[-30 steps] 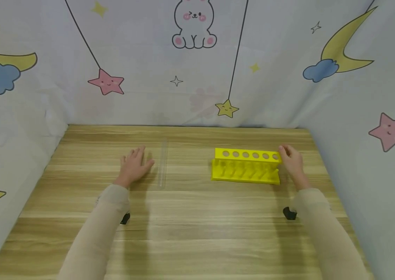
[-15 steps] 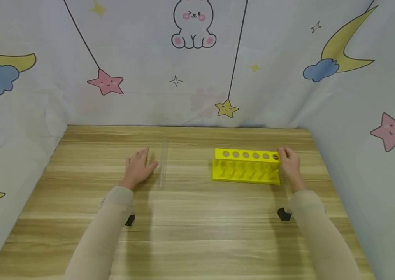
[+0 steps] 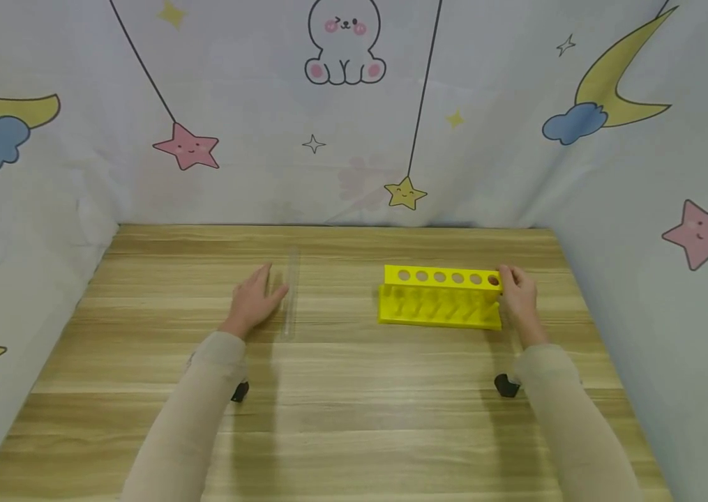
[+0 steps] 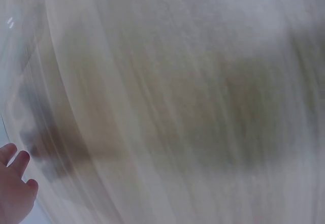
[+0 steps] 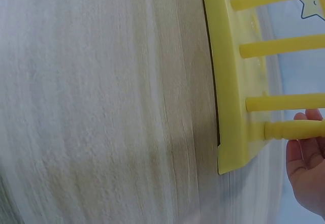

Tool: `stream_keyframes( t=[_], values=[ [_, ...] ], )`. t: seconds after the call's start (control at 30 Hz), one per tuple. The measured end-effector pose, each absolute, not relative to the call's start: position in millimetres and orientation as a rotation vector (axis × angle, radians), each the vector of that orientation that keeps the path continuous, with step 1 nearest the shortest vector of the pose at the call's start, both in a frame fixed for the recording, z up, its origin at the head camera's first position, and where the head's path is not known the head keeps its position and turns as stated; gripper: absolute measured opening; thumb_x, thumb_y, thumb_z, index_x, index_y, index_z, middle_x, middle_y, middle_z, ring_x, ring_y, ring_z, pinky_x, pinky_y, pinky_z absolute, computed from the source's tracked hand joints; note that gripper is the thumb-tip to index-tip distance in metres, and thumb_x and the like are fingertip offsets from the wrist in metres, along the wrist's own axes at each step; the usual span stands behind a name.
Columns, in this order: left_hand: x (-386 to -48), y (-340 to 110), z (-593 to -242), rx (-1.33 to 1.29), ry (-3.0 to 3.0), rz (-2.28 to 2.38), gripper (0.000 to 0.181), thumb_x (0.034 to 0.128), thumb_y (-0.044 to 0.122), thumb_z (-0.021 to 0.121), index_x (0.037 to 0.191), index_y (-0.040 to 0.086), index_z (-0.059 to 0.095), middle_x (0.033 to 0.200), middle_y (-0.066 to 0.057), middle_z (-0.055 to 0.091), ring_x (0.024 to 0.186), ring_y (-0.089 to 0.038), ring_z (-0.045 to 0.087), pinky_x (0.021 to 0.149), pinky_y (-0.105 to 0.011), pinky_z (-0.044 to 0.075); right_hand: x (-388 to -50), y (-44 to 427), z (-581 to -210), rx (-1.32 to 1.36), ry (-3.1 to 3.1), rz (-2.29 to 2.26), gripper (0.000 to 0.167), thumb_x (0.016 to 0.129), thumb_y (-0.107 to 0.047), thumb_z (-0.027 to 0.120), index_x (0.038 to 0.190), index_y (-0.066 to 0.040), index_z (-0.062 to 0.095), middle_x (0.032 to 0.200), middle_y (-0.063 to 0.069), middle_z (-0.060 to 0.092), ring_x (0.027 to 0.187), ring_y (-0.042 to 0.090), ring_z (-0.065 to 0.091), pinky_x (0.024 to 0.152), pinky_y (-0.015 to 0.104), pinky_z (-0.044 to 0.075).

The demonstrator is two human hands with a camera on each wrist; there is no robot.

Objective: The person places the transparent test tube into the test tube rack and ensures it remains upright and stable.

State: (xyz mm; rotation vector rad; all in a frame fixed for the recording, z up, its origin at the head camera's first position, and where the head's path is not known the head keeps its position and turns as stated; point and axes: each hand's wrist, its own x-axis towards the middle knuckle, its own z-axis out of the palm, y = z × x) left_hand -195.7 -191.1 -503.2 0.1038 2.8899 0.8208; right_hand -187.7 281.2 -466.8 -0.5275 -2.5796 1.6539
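Observation:
A yellow test tube rack (image 3: 440,316), with a row of round holes along its top plate, stands right of the middle of the table. My right hand (image 3: 520,296) holds the right end of that rack; in the right wrist view its thumb and fingers are round the turned end post (image 5: 292,129). To the left lies a long clear tube (image 3: 289,314), pointing away from me. My left hand (image 3: 253,301) is just left of it, fingers spread and thumb tip at the tube's side. Whether the thumb touches it, I cannot tell. The left wrist view shows only some fingertips (image 4: 20,163).
The wood-grain table (image 3: 354,411) reaches back to a white cloth (image 3: 253,188) printed with stars, moons and a bear. This cloth also closes off both sides. A small black piece (image 3: 506,385) sits beneath each sleeve near the wrist.
My left hand has moved right, up to the tube. The right hand has shifted slightly left at the rack's end. Rack and tube lie where they were.

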Motion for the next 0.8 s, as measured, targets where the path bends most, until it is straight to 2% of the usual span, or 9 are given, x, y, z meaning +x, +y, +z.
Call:
stream_keyframes(
  t=[0.1,0.4,0.63,0.8],
  values=[
    [-198,-188,-502,0.098,2.883,0.815,0.068,0.0895,0.043,0.04,0.14,0.004,0.016,0.143,-0.02,0.022,0.13,-0.038,0.023,0.102,-0.059,0.017,-187,281,-467,-0.533,-2.573,1.676,0.051,0.093,-0.041,0.031,0.12,-0.001,0.047,0.101,0.0,0.054,0.085,-0.001,0.049,0.09,0.034,0.044],
    [-202,-184,-503,0.1,2.868,0.835,0.065,0.09,0.042,0.04,0.139,0.005,0.02,0.142,-0.02,0.026,0.128,-0.037,0.027,0.103,-0.055,0.021,-187,283,-475,-0.475,-2.542,1.67,0.053,0.093,-0.043,0.03,0.117,0.001,0.047,0.086,-0.015,0.05,0.08,-0.006,0.049,0.074,0.019,0.045],
    [-204,-180,-498,0.09,2.872,0.845,0.063,0.0899,0.041,0.041,0.138,0.004,0.024,0.139,-0.021,0.03,0.127,-0.037,0.029,0.104,-0.05,0.024,-188,283,-478,-0.478,-2.51,1.694,0.051,0.094,-0.039,0.029,0.118,0.002,0.046,0.088,-0.014,0.049,0.081,-0.006,0.048,0.075,0.019,0.043],
    [-206,-176,-495,0.083,2.85,0.846,0.062,0.0903,0.04,0.04,0.138,0.004,0.023,0.14,-0.021,0.029,0.127,-0.037,0.029,0.103,-0.05,0.025,-188,282,-479,-0.493,-2.49,1.713,0.053,0.094,-0.04,0.028,0.12,0.003,0.045,0.085,-0.015,0.05,0.081,-0.004,0.049,0.075,0.018,0.042]
  ],
)
